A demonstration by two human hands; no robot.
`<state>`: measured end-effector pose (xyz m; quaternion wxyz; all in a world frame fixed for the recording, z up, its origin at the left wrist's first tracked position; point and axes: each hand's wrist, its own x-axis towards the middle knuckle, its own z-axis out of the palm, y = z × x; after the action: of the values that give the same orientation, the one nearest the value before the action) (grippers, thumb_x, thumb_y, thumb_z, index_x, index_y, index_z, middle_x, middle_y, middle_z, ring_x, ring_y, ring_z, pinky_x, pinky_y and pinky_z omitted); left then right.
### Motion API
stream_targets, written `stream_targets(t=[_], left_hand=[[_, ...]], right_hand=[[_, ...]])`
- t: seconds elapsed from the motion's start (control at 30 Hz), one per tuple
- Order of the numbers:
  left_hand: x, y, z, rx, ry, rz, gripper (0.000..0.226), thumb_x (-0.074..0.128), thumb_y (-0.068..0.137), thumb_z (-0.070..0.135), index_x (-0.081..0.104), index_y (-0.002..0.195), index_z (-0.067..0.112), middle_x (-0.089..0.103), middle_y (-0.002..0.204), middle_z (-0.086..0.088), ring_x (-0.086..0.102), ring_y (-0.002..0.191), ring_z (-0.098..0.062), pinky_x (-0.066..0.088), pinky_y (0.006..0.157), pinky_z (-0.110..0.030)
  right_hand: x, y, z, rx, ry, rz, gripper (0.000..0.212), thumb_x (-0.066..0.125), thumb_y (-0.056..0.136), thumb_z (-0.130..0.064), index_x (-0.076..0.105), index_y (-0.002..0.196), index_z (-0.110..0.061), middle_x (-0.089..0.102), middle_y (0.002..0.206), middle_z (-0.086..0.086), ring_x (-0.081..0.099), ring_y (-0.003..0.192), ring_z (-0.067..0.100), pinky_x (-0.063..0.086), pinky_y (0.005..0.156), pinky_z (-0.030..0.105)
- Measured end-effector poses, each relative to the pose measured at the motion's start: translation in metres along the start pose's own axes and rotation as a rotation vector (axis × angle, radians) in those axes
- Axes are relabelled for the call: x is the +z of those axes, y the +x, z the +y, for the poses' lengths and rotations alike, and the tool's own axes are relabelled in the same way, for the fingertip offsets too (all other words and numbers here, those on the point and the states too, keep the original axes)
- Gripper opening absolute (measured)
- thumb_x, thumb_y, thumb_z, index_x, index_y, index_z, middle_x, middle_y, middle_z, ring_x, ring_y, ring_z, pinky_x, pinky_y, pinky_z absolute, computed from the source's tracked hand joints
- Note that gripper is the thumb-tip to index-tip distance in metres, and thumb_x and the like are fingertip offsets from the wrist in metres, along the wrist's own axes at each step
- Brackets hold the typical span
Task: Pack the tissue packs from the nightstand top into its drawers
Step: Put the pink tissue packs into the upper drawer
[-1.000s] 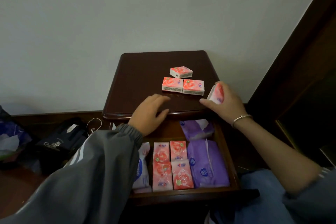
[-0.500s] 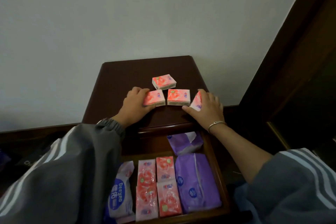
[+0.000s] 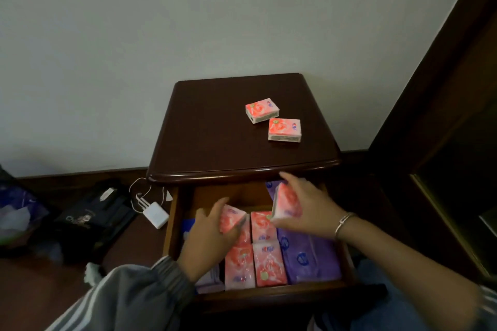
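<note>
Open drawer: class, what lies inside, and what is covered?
The drawer holds rows of pink tissue packs and purple packs at right. The left hand and right hand, each holding a pink pack, cover the rear packs and most of a blue-and-white pack.

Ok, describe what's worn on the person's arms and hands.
Left hand: bare, above it a grey sleeve with white stripes and a ribbed cuff. Right hand: bare, silver bracelet on the wrist, bare forearm, grey striped sleeve further up.
</note>
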<state>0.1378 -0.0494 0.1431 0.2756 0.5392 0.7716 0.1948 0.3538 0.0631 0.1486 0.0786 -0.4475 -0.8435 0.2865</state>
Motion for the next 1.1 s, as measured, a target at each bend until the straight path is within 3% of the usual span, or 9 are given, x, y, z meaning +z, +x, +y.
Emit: stream_targets(t=[0.13, 0.3, 0.4, 0.5, 0.6, 0.7, 0.83, 0.97, 1.1], left_hand=[[0.026, 0.015, 0.016, -0.139, 0.08, -0.026, 0.066, 0.049, 0.088, 0.056, 0.028, 0.146, 0.031, 0.027, 0.141, -0.013, 0.044, 0.125, -0.033, 0.041, 0.1, -0.039], [0.033, 0.023, 0.014, -0.274, -0.053, -0.129, 0.045, 0.028, 0.102, 0.023, 0.029, 0.146, 0.012, 0.017, 0.156, -0.019, 0.015, 0.145, -0.035, 0.021, 0.115, -0.045], [0.024, 0.024, 0.002, -0.226, 0.021, -0.142, 0.052, 0.036, 0.099, 0.025, 0.024, 0.149, 0.019, 0.028, 0.151, -0.018, 0.03, 0.137, -0.037, 0.03, 0.113, -0.043], [0.016, 0.027, -0.002, -0.166, 0.058, -0.166, 0.06, 0.046, 0.094, 0.029, 0.021, 0.149, 0.025, 0.023, 0.148, -0.011, 0.032, 0.134, -0.031, 0.036, 0.109, -0.041], [0.012, 0.032, 0.001, -0.089, -0.003, -0.227, 0.066, 0.049, 0.094, 0.034, 0.015, 0.151, 0.025, 0.018, 0.152, -0.01, 0.035, 0.135, -0.029, 0.041, 0.107, -0.041], [0.012, 0.037, 0.002, -0.055, 0.086, -0.314, 0.062, 0.048, 0.096, 0.034, 0.02, 0.15, 0.022, 0.029, 0.15, -0.01, 0.039, 0.133, -0.026, 0.038, 0.107, -0.035], [0.009, 0.038, 0.001, -0.078, 0.121, -0.306, 0.055, 0.053, 0.093, 0.032, 0.034, 0.143, 0.02, 0.044, 0.138, -0.008, 0.051, 0.12, -0.022, 0.047, 0.099, -0.034], [0.005, 0.04, 0.001, -0.077, 0.095, -0.341, 0.05, 0.056, 0.091, 0.032, 0.038, 0.136, 0.021, 0.051, 0.132, -0.005, 0.055, 0.115, -0.021, 0.05, 0.097, -0.041], [0.001, 0.038, 0.002, -0.043, 0.138, -0.379, 0.055, 0.052, 0.092, 0.039, 0.032, 0.141, 0.023, 0.047, 0.138, -0.004, 0.051, 0.122, -0.022, 0.045, 0.102, -0.044]], right_hand=[[0.024, 0.01, -0.009, 0.113, -0.077, -0.111, 0.085, 0.078, 0.058, -0.056, 0.036, 0.123, -0.019, 0.056, 0.119, 0.007, 0.055, 0.109, 0.025, 0.048, 0.087, 0.036], [0.04, 0.025, -0.018, 0.08, -0.146, -0.169, 0.092, 0.078, 0.065, -0.05, 0.035, 0.139, -0.016, 0.041, 0.14, 0.008, 0.039, 0.128, 0.028, 0.032, 0.105, 0.034], [0.044, 0.025, -0.021, 0.07, -0.14, -0.211, 0.088, 0.071, 0.076, -0.046, 0.028, 0.146, -0.013, 0.025, 0.153, 0.008, 0.027, 0.14, 0.025, 0.023, 0.112, 0.031], [0.037, 0.025, -0.024, 0.087, -0.095, -0.243, 0.074, 0.061, 0.088, -0.037, 0.025, 0.148, -0.012, 0.018, 0.156, 0.007, 0.021, 0.143, 0.02, 0.018, 0.112, 0.024], [0.032, 0.023, -0.029, 0.08, -0.096, -0.198, 0.061, 0.056, 0.091, -0.022, 0.031, 0.145, -0.009, 0.031, 0.15, 0.01, 0.032, 0.138, 0.022, 0.023, 0.108, 0.023], [0.04, 0.021, -0.034, 0.055, -0.129, -0.153, 0.05, 0.052, 0.092, -0.016, 0.04, 0.14, -0.009, 0.044, 0.141, 0.012, 0.042, 0.13, 0.025, 0.029, 0.106, 0.028], [0.046, 0.022, -0.033, -0.002, -0.201, -0.197, 0.043, 0.051, 0.092, -0.018, 0.047, 0.134, -0.012, 0.053, 0.133, 0.01, 0.047, 0.125, 0.027, 0.035, 0.105, 0.037], [0.037, 0.026, -0.029, 0.024, -0.314, -0.286, 0.046, 0.051, 0.091, -0.034, 0.043, 0.136, -0.029, 0.052, 0.136, -0.003, 0.037, 0.132, 0.023, 0.009, 0.114, 0.055], [0.031, 0.019, -0.025, -0.015, -0.247, -0.258, 0.053, 0.053, 0.091, -0.036, 0.037, 0.141, -0.03, 0.043, 0.143, -0.002, 0.032, 0.135, 0.02, 0.018, 0.115, 0.05]])
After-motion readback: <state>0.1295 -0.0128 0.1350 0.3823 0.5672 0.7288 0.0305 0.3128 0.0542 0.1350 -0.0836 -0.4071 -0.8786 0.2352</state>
